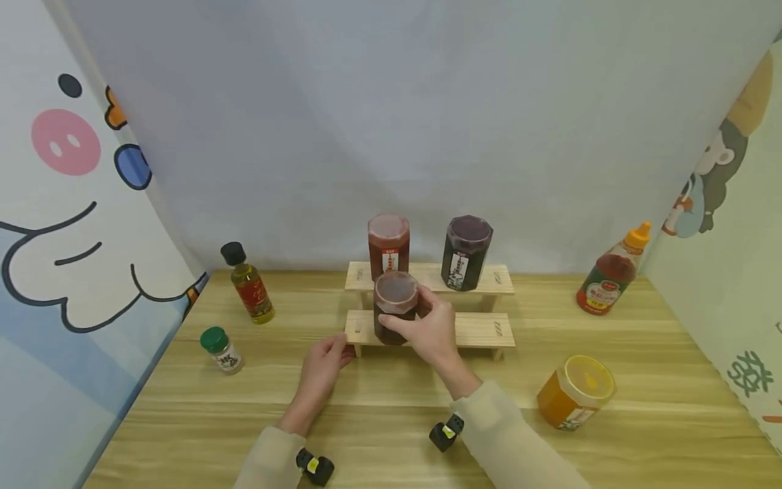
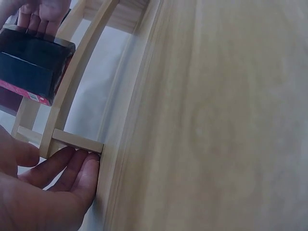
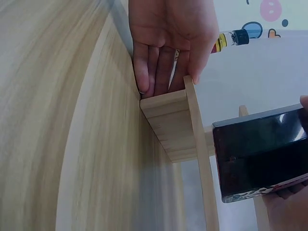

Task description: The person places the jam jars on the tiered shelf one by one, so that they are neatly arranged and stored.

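A two-step wooden rack (image 1: 476, 331) stands at the middle of the table. My right hand (image 1: 432, 331) grips a dark, many-sided jar (image 1: 391, 327) with a clear lid, thumb on the near side. In the head view the jar overlaps the left part of the lower step; both wrist views show its base beside the boards. My left hand (image 2: 53, 187) holds the lower step's left end, thumb at the board's edge and fingers against the end leg (image 2: 77, 140). On the upper step stand a red jar (image 1: 389, 248) and a dark purple jar (image 1: 467, 252).
An oil bottle (image 1: 252, 292) and a green-capped shaker (image 1: 222, 350) stand to the left. Right of the rack are a jar of orange-yellow contents (image 1: 575, 392) and a red sauce bottle (image 1: 607, 280) with a yellow nozzle. A pale backdrop (image 1: 391, 122) rises behind the table.
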Demonstrator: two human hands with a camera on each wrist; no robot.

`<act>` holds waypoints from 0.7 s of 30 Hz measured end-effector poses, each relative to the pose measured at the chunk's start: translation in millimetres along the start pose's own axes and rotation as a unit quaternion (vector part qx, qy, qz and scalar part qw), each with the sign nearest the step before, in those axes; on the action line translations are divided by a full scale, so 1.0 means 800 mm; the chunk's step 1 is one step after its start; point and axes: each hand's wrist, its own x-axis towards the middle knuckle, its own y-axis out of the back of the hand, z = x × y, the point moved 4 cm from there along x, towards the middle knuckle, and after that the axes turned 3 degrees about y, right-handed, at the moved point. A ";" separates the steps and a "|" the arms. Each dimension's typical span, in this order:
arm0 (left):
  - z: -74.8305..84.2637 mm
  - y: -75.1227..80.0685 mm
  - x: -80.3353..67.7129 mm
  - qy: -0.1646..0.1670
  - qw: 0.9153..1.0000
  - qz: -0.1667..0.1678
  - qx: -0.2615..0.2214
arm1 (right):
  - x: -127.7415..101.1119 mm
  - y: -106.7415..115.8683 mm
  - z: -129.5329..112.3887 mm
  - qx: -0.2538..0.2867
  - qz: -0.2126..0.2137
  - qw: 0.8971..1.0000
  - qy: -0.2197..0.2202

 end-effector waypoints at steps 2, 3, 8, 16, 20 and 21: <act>0.001 0.000 0.000 -0.003 1.000 0.000 0.001 | 0.000 -0.002 0.003 -0.002 0.006 1.000 0.005; 0.002 0.000 0.000 -0.003 1.000 0.000 0.000 | -0.001 -0.003 0.003 -0.003 0.010 1.000 0.008; 0.002 -0.001 0.000 -0.003 1.000 0.000 0.000 | -0.004 -0.007 0.002 -0.015 0.027 0.999 0.029; 0.001 -0.002 0.001 -0.003 1.000 -0.002 -0.004 | -0.005 -0.010 0.002 -0.034 0.040 0.999 0.016; 0.001 -0.001 0.001 -0.001 1.000 -0.001 -0.005 | -0.005 -0.011 0.004 -0.032 0.031 0.999 0.014; 0.001 -0.001 0.001 0.000 1.000 0.001 -0.006 | -0.006 -0.011 0.004 -0.033 0.027 0.999 0.013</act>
